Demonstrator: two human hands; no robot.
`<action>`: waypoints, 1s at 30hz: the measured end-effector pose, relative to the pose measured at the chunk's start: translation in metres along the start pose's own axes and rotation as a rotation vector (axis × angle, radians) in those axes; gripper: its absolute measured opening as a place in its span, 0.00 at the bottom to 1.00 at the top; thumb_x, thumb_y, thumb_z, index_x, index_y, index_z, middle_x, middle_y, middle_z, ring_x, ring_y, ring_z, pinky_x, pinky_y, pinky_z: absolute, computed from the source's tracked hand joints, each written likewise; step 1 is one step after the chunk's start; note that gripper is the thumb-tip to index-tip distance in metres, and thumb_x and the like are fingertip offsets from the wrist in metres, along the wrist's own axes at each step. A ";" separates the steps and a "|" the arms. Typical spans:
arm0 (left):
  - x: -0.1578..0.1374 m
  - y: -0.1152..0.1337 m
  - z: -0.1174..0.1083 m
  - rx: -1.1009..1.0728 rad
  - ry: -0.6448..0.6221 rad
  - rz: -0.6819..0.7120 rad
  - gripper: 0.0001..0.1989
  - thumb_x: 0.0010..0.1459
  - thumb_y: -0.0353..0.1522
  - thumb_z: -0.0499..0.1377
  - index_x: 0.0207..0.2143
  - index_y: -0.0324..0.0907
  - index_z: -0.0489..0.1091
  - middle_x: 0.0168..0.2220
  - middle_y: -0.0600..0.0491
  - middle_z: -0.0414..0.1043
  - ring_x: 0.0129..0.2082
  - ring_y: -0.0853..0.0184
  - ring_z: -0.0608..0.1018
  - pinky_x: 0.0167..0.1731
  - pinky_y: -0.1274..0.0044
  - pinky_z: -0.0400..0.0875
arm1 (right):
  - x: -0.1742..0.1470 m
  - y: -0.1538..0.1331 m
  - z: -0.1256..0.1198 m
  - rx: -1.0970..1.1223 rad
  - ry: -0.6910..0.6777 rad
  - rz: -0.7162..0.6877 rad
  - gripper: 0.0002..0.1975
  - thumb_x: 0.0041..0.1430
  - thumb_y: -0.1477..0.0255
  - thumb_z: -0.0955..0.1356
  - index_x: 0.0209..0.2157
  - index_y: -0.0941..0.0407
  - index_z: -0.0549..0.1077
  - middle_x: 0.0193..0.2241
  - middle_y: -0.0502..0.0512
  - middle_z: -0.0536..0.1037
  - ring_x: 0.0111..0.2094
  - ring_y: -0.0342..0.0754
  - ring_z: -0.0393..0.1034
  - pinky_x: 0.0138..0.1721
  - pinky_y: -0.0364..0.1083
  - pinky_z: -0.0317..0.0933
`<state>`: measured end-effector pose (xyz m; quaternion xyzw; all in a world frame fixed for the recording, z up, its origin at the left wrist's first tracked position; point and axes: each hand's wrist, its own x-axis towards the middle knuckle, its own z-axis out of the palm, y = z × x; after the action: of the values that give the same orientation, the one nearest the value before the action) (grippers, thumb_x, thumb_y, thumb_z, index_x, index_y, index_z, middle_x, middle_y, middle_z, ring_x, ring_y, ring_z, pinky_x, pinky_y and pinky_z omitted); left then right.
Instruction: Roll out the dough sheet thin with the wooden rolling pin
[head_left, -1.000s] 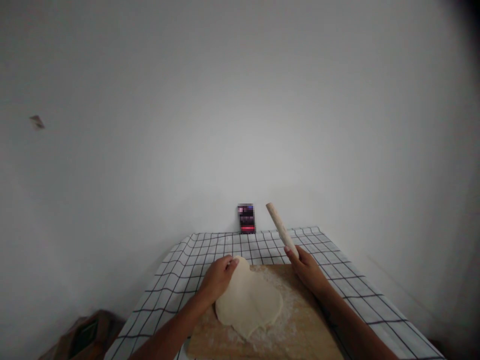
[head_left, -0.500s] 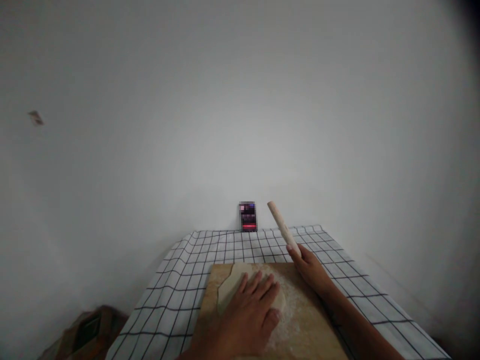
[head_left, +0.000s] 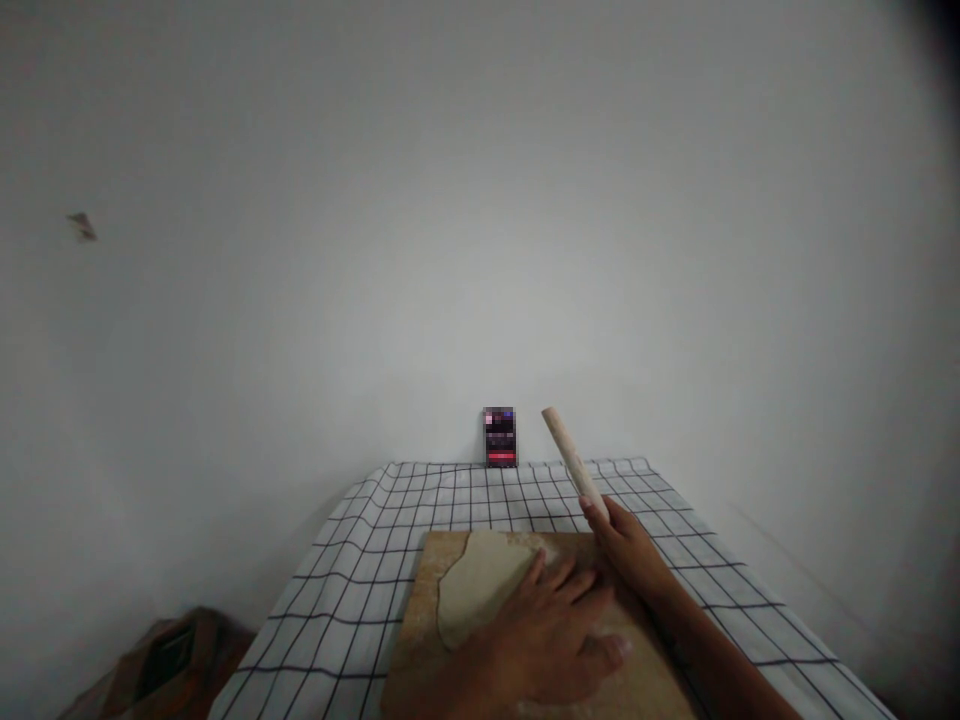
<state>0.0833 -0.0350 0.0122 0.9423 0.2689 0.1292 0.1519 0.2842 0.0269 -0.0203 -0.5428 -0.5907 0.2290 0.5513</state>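
A flat, pale sheet of dough [head_left: 480, 580] with an uneven edge lies on the left part of a floured wooden board [head_left: 416, 650]. My left hand [head_left: 559, 630] is over the middle of the board, palm down, fingers spread and slightly blurred. It covers the right side of the dough; whether it touches dough or board there, I cannot tell. My right hand [head_left: 626, 545], at the board's far right corner, is wrapped round the lower end of a wooden rolling pin [head_left: 571, 455]. The pin tilts up and to the left, off the board.
A white tablecloth [head_left: 337, 590] with dark grid lines covers the table. At its far edge a screen device with a blurred display [head_left: 501, 437] leans on the pale wall [head_left: 480, 200]. A brown box-like object [head_left: 169, 660] sits low at the left.
My left hand has slid right across the dough, uncovering more of its left and middle part. My right hand keeps the rolling pin in nearly the same pose.
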 end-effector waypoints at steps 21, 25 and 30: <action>-0.039 -0.061 -0.022 0.179 0.165 -0.448 0.34 0.71 0.50 0.48 0.71 0.40 0.58 0.73 0.42 0.53 0.73 0.53 0.56 0.71 0.60 0.48 | 0.001 -0.001 -0.002 0.016 -0.042 0.031 0.28 0.61 0.40 0.62 0.27 0.52 0.65 0.22 0.46 0.62 0.26 0.47 0.59 0.28 0.47 0.53; -0.038 -0.049 -0.024 0.173 0.275 -0.512 0.30 0.70 0.45 0.49 0.67 0.40 0.65 0.69 0.42 0.62 0.70 0.51 0.62 0.69 0.58 0.54 | 0.002 0.001 -0.001 0.011 -0.034 0.014 0.28 0.61 0.41 0.62 0.27 0.52 0.65 0.22 0.46 0.62 0.27 0.48 0.59 0.29 0.47 0.54; -0.038 -0.039 -0.029 0.136 0.276 -0.506 0.28 0.68 0.41 0.51 0.66 0.40 0.67 0.68 0.42 0.65 0.69 0.52 0.63 0.70 0.60 0.54 | -0.001 0.006 -0.002 0.072 0.003 -0.036 0.25 0.64 0.44 0.63 0.30 0.52 0.66 0.22 0.45 0.61 0.26 0.45 0.57 0.28 0.45 0.52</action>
<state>0.0246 -0.0174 0.0186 0.8268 0.5215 0.1958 0.0780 0.2881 0.0277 -0.0255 -0.5123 -0.5909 0.2392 0.5756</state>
